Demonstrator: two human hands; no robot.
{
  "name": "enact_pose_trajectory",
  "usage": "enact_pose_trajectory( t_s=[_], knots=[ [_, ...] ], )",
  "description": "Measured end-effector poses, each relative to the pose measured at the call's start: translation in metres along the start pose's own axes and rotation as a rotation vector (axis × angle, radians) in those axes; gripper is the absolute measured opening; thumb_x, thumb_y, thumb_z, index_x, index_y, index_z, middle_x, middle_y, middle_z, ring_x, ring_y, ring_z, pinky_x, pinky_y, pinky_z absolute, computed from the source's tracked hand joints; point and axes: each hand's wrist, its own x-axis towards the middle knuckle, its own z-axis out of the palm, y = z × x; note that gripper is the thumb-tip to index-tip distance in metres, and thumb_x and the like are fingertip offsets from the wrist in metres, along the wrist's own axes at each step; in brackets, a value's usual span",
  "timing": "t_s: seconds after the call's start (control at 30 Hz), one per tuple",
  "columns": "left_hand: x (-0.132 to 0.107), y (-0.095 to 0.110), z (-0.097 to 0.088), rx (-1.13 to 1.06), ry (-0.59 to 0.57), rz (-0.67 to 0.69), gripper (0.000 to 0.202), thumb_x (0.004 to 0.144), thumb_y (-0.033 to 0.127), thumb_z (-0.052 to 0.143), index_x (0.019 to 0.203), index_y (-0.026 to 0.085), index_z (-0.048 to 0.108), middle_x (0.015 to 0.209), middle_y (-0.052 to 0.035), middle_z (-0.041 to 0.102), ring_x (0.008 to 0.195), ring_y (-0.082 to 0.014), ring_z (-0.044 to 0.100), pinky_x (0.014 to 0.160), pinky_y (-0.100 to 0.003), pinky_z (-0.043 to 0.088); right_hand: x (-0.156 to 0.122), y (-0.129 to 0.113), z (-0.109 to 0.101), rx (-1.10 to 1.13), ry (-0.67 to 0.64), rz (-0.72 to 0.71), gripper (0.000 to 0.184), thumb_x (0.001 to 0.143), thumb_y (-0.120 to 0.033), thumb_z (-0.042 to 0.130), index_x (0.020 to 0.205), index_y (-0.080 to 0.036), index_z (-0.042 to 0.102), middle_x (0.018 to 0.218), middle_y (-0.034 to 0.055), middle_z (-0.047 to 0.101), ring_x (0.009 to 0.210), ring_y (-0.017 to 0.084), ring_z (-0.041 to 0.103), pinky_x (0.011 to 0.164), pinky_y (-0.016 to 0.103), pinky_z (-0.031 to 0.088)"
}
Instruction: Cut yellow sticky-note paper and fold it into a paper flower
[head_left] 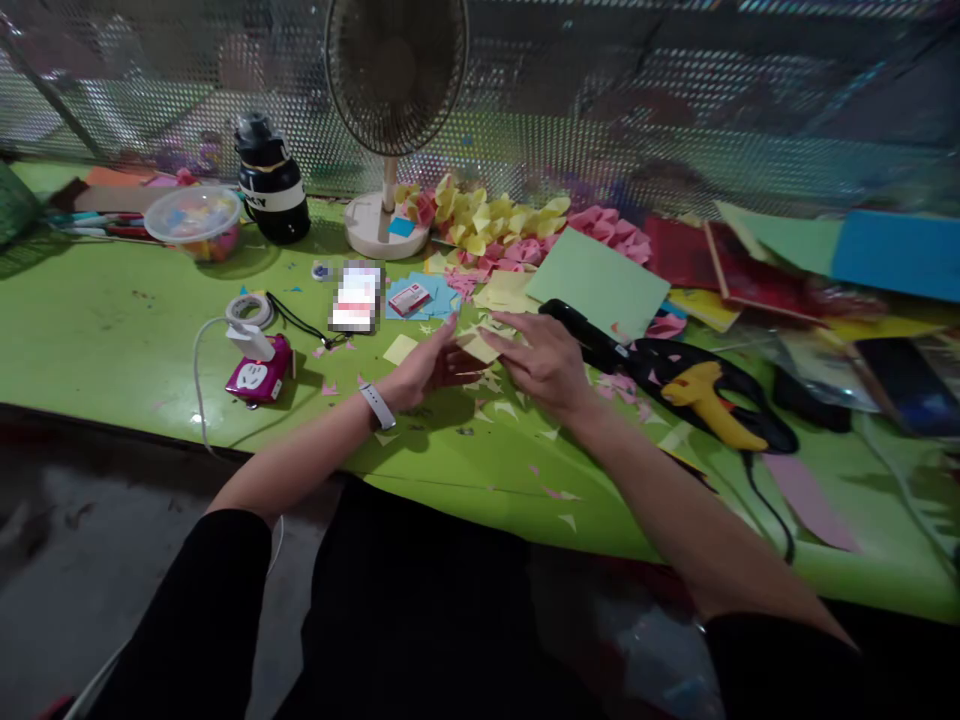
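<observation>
A green surface (112, 330) carries everything, its front strip left mostly to the arms. Toward the back stands a fan (396, 75), presumably put there to face the person without crowding the work. A heap of yellow and pink paper pieces (499, 220) lies beside its base, probably kept out of the way. A light green sheet (600, 285) and a corded yellow tool (716, 408) lie to the right, likely within reach. Both hands meet over the middle: the left hand (427, 370) seems to pinch a pale yellow paper (480, 347) between thumb and fingers, perhaps to steady it; the right hand (551, 360) lays its fingers on that paper, though whether its hidden thumb grips cannot be told. Small scraps (505, 407) lie beneath and around.
</observation>
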Motion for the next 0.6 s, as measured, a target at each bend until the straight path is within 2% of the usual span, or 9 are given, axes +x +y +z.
enact_pose_trajectory(
  t_s=[0.07, 0.17, 0.33, 0.4, 0.47, 0.53, 0.6],
  knots=[
    [0.001, 0.0, -0.001, -0.039, 0.016, 0.004, 0.027, 0.088, 0.039, 0.073, 0.089, 0.012, 0.069, 0.082, -0.0068, 0.071, 0.079, -0.0136, 0.067, 0.089, -0.035, 0.059, -0.007, -0.004, -0.002, 0.034, -0.006, -0.038, 0.035, 0.1, -0.027, 0.05, 0.128, -0.03, 0.071, 0.142, 0.0064, 0.064, 0.13, 0.029, 0.058, 0.108, 0.052, 0.044],
    [0.0, -0.001, -0.002, -0.01, 0.031, 0.051, 0.012, 0.083, 0.02, 0.077, 0.085, 0.012, 0.068, 0.084, -0.0016, 0.068, 0.076, -0.0087, 0.063, 0.085, -0.03, 0.058, -0.015, -0.005, -0.001, 0.075, 0.031, -0.029, 0.034, 0.099, -0.028, 0.052, 0.128, -0.032, 0.07, 0.145, 0.0059, 0.061, 0.133, 0.029, 0.056, 0.111, 0.053, 0.043],
    [-0.003, -0.001, 0.001, 0.065, 0.043, 0.076, 0.013, 0.086, 0.023, 0.075, 0.089, 0.012, 0.067, 0.086, 0.0003, 0.064, 0.079, -0.0077, 0.062, 0.084, -0.029, 0.057, -0.021, -0.009, -0.001, 0.193, 0.081, 0.0, 0.03, 0.093, -0.029, 0.06, 0.119, -0.031, 0.073, 0.137, 0.0062, 0.067, 0.128, 0.03, 0.06, 0.11, 0.054, 0.044],
    [-0.004, -0.001, 0.002, 0.113, 0.067, 0.08, 0.014, 0.086, 0.024, 0.075, 0.089, 0.012, 0.067, 0.085, 0.0001, 0.064, 0.079, -0.0079, 0.062, 0.083, -0.029, 0.057, -0.021, -0.013, -0.006, 0.292, 0.159, 0.094, 0.033, 0.091, -0.03, 0.059, 0.122, -0.029, 0.071, 0.135, 0.008, 0.067, 0.126, 0.03, 0.06, 0.107, 0.054, 0.046],
    [-0.004, -0.001, 0.003, 0.178, 0.071, 0.087, 0.018, 0.085, 0.027, 0.076, 0.088, 0.012, 0.068, 0.085, -0.0002, 0.064, 0.077, -0.008, 0.062, 0.081, -0.029, 0.058, -0.017, -0.015, -0.014, 0.433, 0.206, 0.265, 0.035, 0.092, -0.036, 0.059, 0.123, -0.025, 0.069, 0.127, 0.0109, 0.07, 0.116, 0.03, 0.065, 0.097, 0.05, 0.053],
    [-0.004, -0.001, 0.002, 0.234, 0.057, 0.093, 0.023, 0.084, 0.031, 0.078, 0.09, 0.011, 0.068, 0.084, 0.0002, 0.063, 0.075, -0.0077, 0.061, 0.079, -0.03, 0.058, -0.008, -0.013, -0.02, 0.559, 0.116, 0.396, 0.033, 0.09, -0.046, 0.063, 0.11, -0.022, 0.073, 0.108, 0.0107, 0.074, 0.094, 0.027, 0.069, 0.08, 0.043, 0.056],
    [-0.003, -0.002, 0.001, 0.252, 0.054, 0.098, 0.027, 0.082, 0.035, 0.079, 0.09, 0.011, 0.069, 0.083, 0.0004, 0.063, 0.074, -0.0075, 0.061, 0.078, -0.03, 0.059, 0.008, -0.003, -0.023, 0.592, -0.041, 0.414, 0.032, 0.085, -0.052, 0.069, 0.087, -0.02, 0.073, 0.084, 0.0075, 0.074, 0.073, 0.022, 0.066, 0.069, 0.037, 0.053]
  ],
)
